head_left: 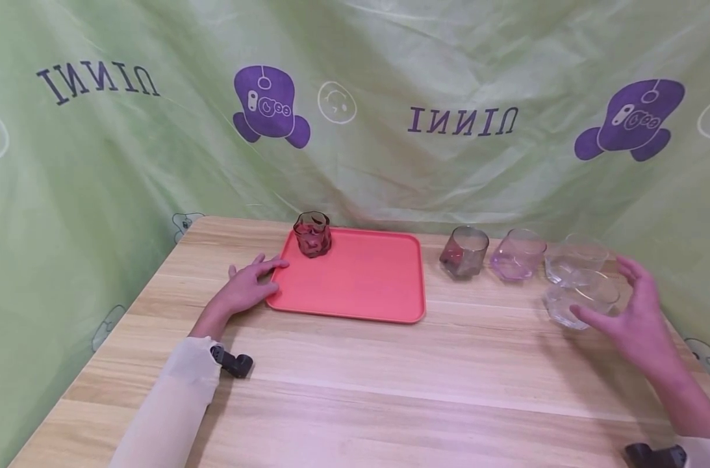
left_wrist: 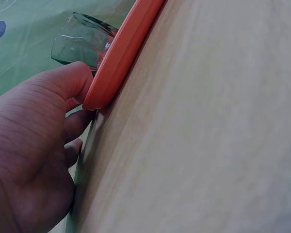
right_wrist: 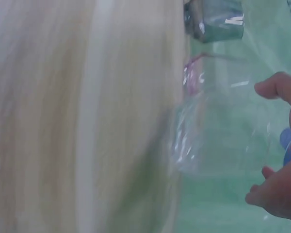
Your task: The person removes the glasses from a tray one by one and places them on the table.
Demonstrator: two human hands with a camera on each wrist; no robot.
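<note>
My left hand (head_left: 246, 286) rests at the left edge of a red tray (head_left: 355, 279), thumb and index finger on its rim. In the left wrist view, the bent thumb comes over the tray's edge. A dark tinted glass (head_left: 313, 235) stands in the tray's back left corner. At the right, my right hand (head_left: 641, 318) is spread beside a clear glass (head_left: 583, 299) with a gold rim, thumb near its front side. In the right wrist view, thumb and fingers stand wide apart and away from the clear glass (right_wrist: 218, 136).
A second clear glass (head_left: 573, 257) stands right behind the front one. To its left are a pale purple glass (head_left: 518, 255) and a grey glass (head_left: 464, 253). A green printed curtain (head_left: 366, 175) hangs behind the wooden table (head_left: 355, 390).
</note>
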